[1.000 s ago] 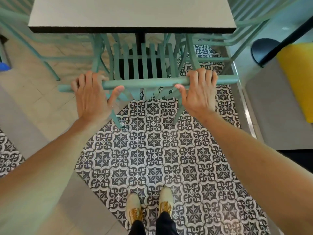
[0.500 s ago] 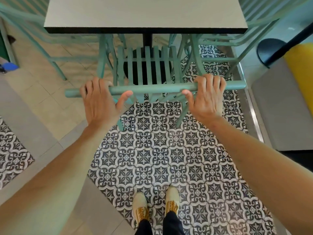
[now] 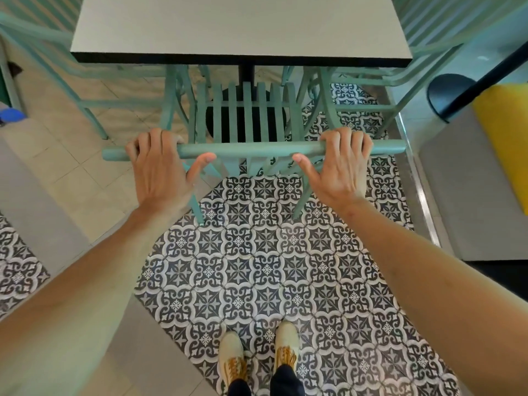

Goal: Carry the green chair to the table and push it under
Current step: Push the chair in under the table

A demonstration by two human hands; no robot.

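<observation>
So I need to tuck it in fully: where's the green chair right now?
In the head view, the green chair sits centre, its seat partly under the table, both hands on its top rail.

This looks like a café or casual eatery. A pale square laminate table with a dark edge (image 3: 240,27) stands on a black central pedestal, with several matching mint-green slatted chairs (image 3: 248,118) tucked around it. Below the table lies ornate black-and-white patterned floor tile (image 3: 257,267); right of the table runs a grey bench with a yellow cushion (image 3: 503,144).
</observation>
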